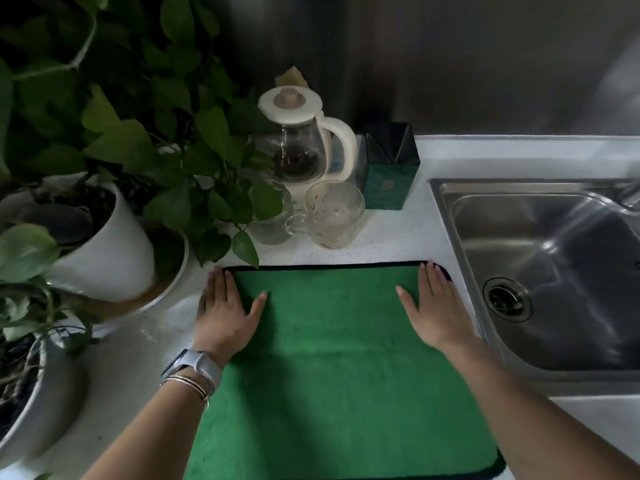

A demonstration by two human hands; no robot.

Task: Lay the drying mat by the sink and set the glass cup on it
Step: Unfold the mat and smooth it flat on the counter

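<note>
— Where was the mat?

— The green mat (332, 358) lay spread flat on the white counter (398, 233), its right edge just beside the steel sink (540, 271).

— And the hands?

— The left hand (227, 313) pressed palm-down on the mat's far left corner, fingers straight and together, gripping nothing. The right hand (434, 311) did the same at the far right corner, flat and open, with nothing in it. A watch (194, 367) and thin bracelets sat on the left wrist.

— What about the cup?

— The glass cup (332, 213) stood upright on the bare counter beyond the mat's far edge, not on it, handle turned left. Behind it stood a glass kettle (304, 143) with a cream lid, and a dark green box (389, 168) to its right. A leafy potted plant (114, 233) stood on the left.
</note>
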